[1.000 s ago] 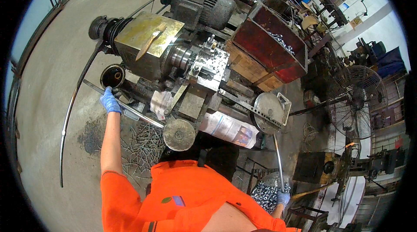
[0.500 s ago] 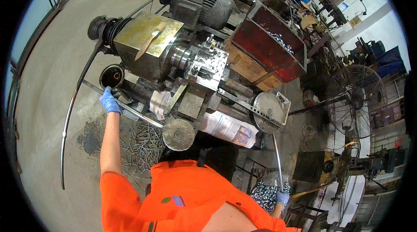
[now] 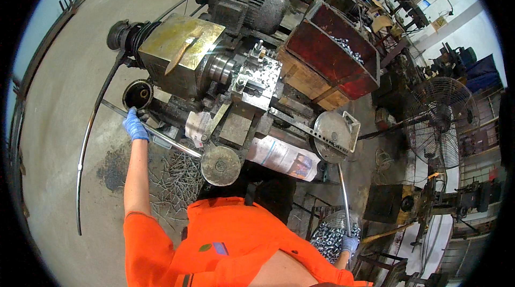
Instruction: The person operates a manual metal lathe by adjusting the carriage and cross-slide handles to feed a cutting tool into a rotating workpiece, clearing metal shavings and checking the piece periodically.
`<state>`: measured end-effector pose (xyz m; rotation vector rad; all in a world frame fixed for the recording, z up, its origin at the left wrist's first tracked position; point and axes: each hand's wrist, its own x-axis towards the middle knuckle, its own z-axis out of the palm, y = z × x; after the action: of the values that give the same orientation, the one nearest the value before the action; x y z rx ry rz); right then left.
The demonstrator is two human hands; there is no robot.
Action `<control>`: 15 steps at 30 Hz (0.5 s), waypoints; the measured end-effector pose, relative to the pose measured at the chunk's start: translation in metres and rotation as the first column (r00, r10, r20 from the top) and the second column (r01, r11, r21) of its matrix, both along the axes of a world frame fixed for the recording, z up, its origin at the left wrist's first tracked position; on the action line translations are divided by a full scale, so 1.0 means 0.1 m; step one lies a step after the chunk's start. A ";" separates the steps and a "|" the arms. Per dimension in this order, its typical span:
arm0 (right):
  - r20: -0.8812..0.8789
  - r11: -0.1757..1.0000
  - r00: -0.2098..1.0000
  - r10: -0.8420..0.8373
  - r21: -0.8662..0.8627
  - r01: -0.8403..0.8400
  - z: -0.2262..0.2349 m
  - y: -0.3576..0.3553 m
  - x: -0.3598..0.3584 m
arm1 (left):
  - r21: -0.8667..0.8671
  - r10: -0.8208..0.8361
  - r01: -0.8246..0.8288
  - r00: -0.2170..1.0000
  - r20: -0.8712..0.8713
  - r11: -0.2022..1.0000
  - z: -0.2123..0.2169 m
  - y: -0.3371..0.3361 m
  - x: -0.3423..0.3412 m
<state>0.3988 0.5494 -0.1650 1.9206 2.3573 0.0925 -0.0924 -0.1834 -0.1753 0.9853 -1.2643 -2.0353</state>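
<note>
My left hand (image 3: 135, 126), in a blue glove, is closed round a long steel lever (image 3: 170, 142) that slants from a round metal hub (image 3: 220, 166). Just beyond that hand sits a dark round cup (image 3: 138, 95). Far over to the right, my gloved right hand (image 3: 350, 244) grips the lower end of a second steel lever (image 3: 343, 195), below a large round disc (image 3: 333, 131). Between the levers stands a greasy machine with a shiny spindle (image 3: 220, 68) and a metal block (image 3: 256, 85) beside it; whether a workpiece is in it cannot be made out.
A basket of metal nut-like parts (image 3: 328, 238) stands beside my right hand. Thin metal pieces (image 3: 179, 179) lie heaped on the floor at left. A red bin (image 3: 327, 51) holds more parts behind the machine, near a motor (image 3: 249, 8). At right stands a large fan (image 3: 441, 120).
</note>
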 end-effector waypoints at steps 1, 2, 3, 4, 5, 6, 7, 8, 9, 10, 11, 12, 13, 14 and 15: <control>0.002 1.000 1.000 -0.012 -0.002 0.012 0.10 -0.10 -0.06 | -0.003 -0.001 0.001 1.000 0.001 1.000 0.00 0.01 0.00; 0.004 1.000 1.000 -0.025 -0.004 0.025 0.15 -0.15 -0.08 | 0.002 0.002 -0.002 1.000 -0.003 1.000 -0.01 0.00 -0.01; 0.010 0.999 0.999 -0.046 -0.019 0.046 0.10 -0.10 -0.05 | 0.007 0.005 -0.005 1.000 -0.007 1.000 -0.04 -0.02 -0.02; 0.015 0.997 0.998 -0.067 -0.034 0.067 0.02 -0.01 0.00 | 0.011 0.009 -0.009 1.000 -0.011 1.000 -0.05 -0.03 -0.02; 0.023 0.995 0.996 -0.086 -0.047 0.087 0.01 0.01 0.00 | 0.021 0.011 -0.010 1.000 -0.013 1.000 -0.04 -0.02 -0.03; 0.028 0.995 0.996 -0.087 -0.048 0.088 0.01 0.01 0.01 | 0.031 0.013 -0.012 1.000 -0.015 0.999 -0.03 -0.02 -0.03; 0.032 0.995 0.996 -0.087 -0.049 0.089 0.02 0.00 0.01 | 0.041 0.015 -0.015 1.000 -0.018 0.999 -0.03 -0.02 -0.02; 0.035 0.995 0.996 -0.086 -0.051 0.088 0.04 -0.03 -0.01 | 0.032 0.006 -0.006 1.000 -0.014 0.999 0.00 0.00 -0.01; 0.021 0.996 0.996 -0.084 -0.038 0.084 0.06 -0.06 -0.01 | 0.023 -0.003 0.003 1.000 -0.011 1.000 0.03 0.02 0.01; 0.006 0.997 0.997 -0.079 -0.025 0.079 0.08 -0.10 -0.03 | 0.014 -0.010 0.010 1.000 -0.009 1.000 0.06 0.02 0.02; -0.009 0.997 0.997 -0.074 -0.011 0.073 0.09 -0.11 -0.05 | 0.017 -0.004 0.005 1.000 -0.011 1.000 0.05 0.00 0.03; -0.010 0.998 0.998 -0.067 0.007 0.067 0.06 -0.09 -0.04 | 0.019 0.001 -0.001 1.000 -0.012 1.000 0.03 -0.02 0.02; -0.011 0.998 0.998 -0.064 0.028 0.064 0.01 -0.05 0.00 | 0.025 0.003 -0.003 1.000 -0.013 1.000 0.01 -0.03 0.01; -0.014 0.997 0.998 -0.066 0.047 0.067 -0.05 -0.01 0.07 | 0.019 -0.006 0.006 1.000 -0.017 1.000 0.01 -0.02 0.00; -0.009 0.997 0.998 -0.066 0.031 0.066 -0.11 0.03 0.14 | 0.013 -0.015 0.015 1.000 -0.021 1.000 0.00 0.00 -0.02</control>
<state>0.4128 0.5528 -0.1758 2.0144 2.3089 0.1171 -0.0940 -0.1837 -0.1753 0.9607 -1.2530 -2.0626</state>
